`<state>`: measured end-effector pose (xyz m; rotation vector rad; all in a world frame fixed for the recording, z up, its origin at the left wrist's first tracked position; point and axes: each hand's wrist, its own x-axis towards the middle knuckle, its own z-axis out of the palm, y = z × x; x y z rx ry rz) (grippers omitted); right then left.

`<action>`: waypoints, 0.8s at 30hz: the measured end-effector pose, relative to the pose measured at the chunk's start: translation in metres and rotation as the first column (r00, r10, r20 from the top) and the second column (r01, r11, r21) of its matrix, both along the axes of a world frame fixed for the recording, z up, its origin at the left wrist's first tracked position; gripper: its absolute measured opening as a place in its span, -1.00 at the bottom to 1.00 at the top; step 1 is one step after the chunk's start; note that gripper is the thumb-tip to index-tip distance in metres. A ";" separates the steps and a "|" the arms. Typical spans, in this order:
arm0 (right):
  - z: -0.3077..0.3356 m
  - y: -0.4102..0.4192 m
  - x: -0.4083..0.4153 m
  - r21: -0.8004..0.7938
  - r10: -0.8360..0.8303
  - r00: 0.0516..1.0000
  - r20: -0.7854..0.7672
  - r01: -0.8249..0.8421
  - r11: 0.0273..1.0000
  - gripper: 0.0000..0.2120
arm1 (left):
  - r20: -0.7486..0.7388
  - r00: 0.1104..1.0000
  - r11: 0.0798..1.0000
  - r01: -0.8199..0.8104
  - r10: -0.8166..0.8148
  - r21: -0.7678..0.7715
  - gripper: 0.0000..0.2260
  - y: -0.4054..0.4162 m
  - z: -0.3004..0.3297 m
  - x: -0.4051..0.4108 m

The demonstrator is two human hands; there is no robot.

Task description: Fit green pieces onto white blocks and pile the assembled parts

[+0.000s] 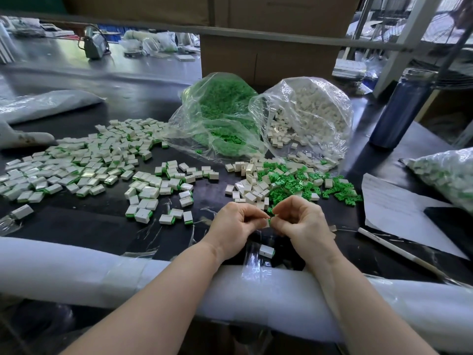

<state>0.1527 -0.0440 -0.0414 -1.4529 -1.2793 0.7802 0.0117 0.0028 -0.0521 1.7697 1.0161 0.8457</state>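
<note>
Both hands meet at the near middle of the black desk (107,213), wrists resting on a white foam roll (76,267) along its edge. The left hand (234,225) and right hand (300,221) have their fingers curled tight, pinching between them a small part (269,221) whose green edge shows; whether a white block is under it I cannot tell. Just below the hands, at 6 o'clock, lies one assembled part (267,250). At 10 o'clock spreads the pile of assembled parts (84,162). At 1 o'clock, near the hands, lie loose green pieces (304,185) mixed with white blocks (252,188). Behind them, at 12 o'clock, stand a clear bag of green pieces (220,116) and a clear bag of white blocks (309,116), touching. A sheet of paper (399,208) lies at 3 o'clock, and a dark blue bottle (399,111) stands at 2 o'clock.
</note>
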 end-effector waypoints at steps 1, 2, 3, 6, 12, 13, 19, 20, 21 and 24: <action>0.000 0.000 0.000 -0.006 0.010 1.000 0.006 -0.010 1.000 -0.76 | -0.006 1.000 1.000 0.005 -0.005 0.000 -0.90 0.000 0.000 0.000; 0.000 0.000 0.001 -0.014 0.023 1.000 0.019 -0.022 1.000 -0.77 | -0.018 1.000 1.000 0.013 -0.013 0.003 -0.90 0.000 0.000 0.000; -0.001 0.000 0.001 -0.020 0.035 0.999 0.039 -0.034 0.999 -0.78 | -0.033 0.999 1.000 0.024 -0.024 0.007 -0.90 0.000 -0.001 0.000; -0.001 0.001 0.001 -0.020 0.032 0.998 0.057 -0.031 0.999 -0.81 | -0.039 0.999 0.999 0.037 -0.036 0.015 -0.90 0.000 0.000 0.000; -0.001 0.003 0.001 0.003 -0.022 0.991 -0.129 0.023 1.000 -0.89 | 0.029 0.999 0.999 0.018 -0.019 0.035 -0.85 -0.001 0.000 0.000; -0.002 0.003 0.001 0.005 -0.025 0.990 -0.142 0.026 1.000 -0.88 | 0.022 0.999 0.999 0.027 -0.028 0.043 -0.83 -0.001 0.000 0.000; -0.002 0.002 0.003 0.014 -0.024 0.971 -0.240 0.028 1.000 -0.87 | -0.018 1.000 0.998 0.003 -0.002 0.069 -0.91 0.001 -0.002 0.000; -0.001 0.001 0.003 0.016 -0.019 0.966 -0.259 0.024 1.000 -0.87 | -0.023 1.000 0.998 0.002 -0.001 0.062 -0.89 0.001 -0.002 -0.001; -0.002 0.001 0.003 0.016 -0.015 0.966 -0.257 0.020 1.000 -0.86 | -0.036 0.999 0.998 0.003 -0.001 0.059 -0.87 0.001 -0.001 -0.001; -0.003 0.002 0.002 0.001 -0.015 0.983 -0.182 0.016 1.000 -0.85 | -0.101 0.995 0.998 0.021 -0.015 0.064 -0.85 0.000 0.001 -0.003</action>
